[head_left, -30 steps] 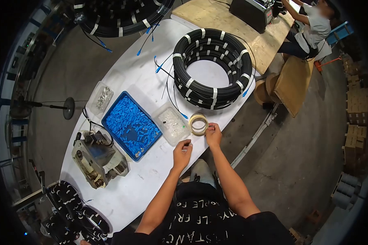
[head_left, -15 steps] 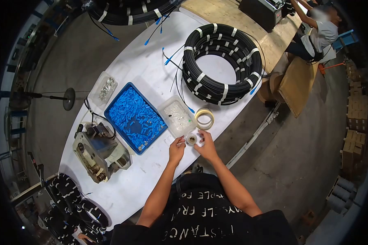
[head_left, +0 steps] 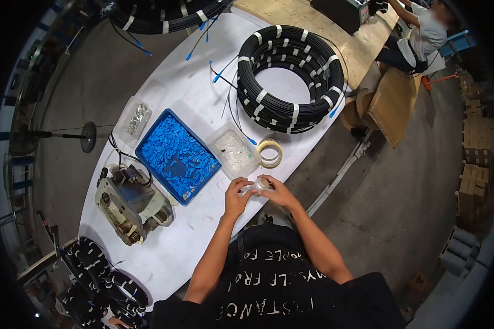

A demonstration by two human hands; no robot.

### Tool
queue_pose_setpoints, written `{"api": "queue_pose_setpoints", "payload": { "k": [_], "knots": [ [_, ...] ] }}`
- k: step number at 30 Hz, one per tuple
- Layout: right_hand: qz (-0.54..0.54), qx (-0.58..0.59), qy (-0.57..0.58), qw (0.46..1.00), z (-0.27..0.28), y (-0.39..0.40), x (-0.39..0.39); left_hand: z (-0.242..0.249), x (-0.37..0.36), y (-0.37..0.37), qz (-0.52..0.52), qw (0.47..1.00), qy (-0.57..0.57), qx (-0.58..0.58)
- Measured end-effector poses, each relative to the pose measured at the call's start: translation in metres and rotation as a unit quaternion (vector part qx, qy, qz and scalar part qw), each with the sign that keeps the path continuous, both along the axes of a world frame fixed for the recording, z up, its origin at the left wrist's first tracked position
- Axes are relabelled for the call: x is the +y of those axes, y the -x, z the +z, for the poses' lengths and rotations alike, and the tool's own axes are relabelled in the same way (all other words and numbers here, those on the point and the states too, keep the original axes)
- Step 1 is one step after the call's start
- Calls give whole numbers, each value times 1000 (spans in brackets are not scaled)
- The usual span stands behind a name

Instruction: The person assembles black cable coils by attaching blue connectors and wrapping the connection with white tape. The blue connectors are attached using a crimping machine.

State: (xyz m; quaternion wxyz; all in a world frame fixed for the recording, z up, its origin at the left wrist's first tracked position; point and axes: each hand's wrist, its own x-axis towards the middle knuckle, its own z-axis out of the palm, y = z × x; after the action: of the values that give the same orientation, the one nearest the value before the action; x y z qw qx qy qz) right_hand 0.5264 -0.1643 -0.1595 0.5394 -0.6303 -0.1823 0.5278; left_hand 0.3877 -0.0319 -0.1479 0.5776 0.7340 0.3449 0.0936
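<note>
Near the table's front edge, my right hand (head_left: 280, 193) is closed around a small round whitish roll (head_left: 263, 183) with a brownish centre. My left hand (head_left: 236, 198) faces it, thumb and fingers pinched together over something pale between the hands; what it grips I cannot tell. Just beyond the fingers sits a translucent plastic tub (head_left: 216, 139) of small clear pieces. Cream-coloured tape rolls (head_left: 280, 156) lie to its right. To the left of the tub is a blue tray (head_left: 146, 170) filled with small blue plastic parts.
A large coil of black cable (head_left: 293, 116) with white bands stands farther back. Left of the tray are a metal bench machine (head_left: 127, 211) and a clear box (head_left: 127, 137) of small metallic parts. Another person (head_left: 422, 41) sits at the upper right by a wooden table (head_left: 291, 19).
My hands have drawn closer together and the small roll has tilted in the right hand's fingers. The whole view has shifted slightly.
</note>
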Motion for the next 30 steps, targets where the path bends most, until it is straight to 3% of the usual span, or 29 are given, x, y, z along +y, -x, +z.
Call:
{"api": "queue_pose_setpoints", "payload": {
  "k": [1, 2, 4, 11, 14, 16, 17, 18, 19, 20, 22, 24, 26, 30],
  "knots": [
    [-2, 130, 14, 991, 3, -5, -3, 5, -1, -2, -12, 1000, -5, -24],
    [-7, 130, 14, 991, 6, -4, -7, 10, -2, -5, -17, 1000, -5, -25],
    [-59, 225, 17, 973, 28, -4, -8, 25, -3, -15, -11, 989, 145, 3],
    [-109, 160, 7, 981, 35, -14, -23, 26, -2, -35, -25, 975, 218, 21],
    [-61, 121, 61, 989, 26, -26, -30, 26, -4, -41, -50, 980, 191, 23],
    [-122, 2, 23, 992, 17, -31, -31, 38, 0, -48, -27, 996, 45, 66],
    [-139, -122, 65, 981, 12, -34, -30, 36, 1, -49, -28, 996, 46, 66],
    [-139, -122, 66, 980, 11, -39, -28, 35, 4, -49, -5, 993, -117, 24],
    [-167, -232, 96, 953, 9, -45, -24, 34, 7, -50, 21, 961, -276, -18],
    [-193, -338, 124, 913, 8, -50, -20, 34, 10, -49, 22, 961, -276, -18],
    [-220, -328, 124, 910, 5, -62, -11, 41, 17, -49, -32, 944, -325, 52],
    [-240, -391, 113, 882, -6, -72, -3, 25, 22, -45, -40, 936, -340, 77],
    [-229, -399, 94, 883, -17, -81, 2, 16, 29, -42, -106, 922, -337, 156],
    [-186, -366, 98, 906, -17, -86, 13, 12, 41, -45, -76, 931, -305, 185]
  ]
}}
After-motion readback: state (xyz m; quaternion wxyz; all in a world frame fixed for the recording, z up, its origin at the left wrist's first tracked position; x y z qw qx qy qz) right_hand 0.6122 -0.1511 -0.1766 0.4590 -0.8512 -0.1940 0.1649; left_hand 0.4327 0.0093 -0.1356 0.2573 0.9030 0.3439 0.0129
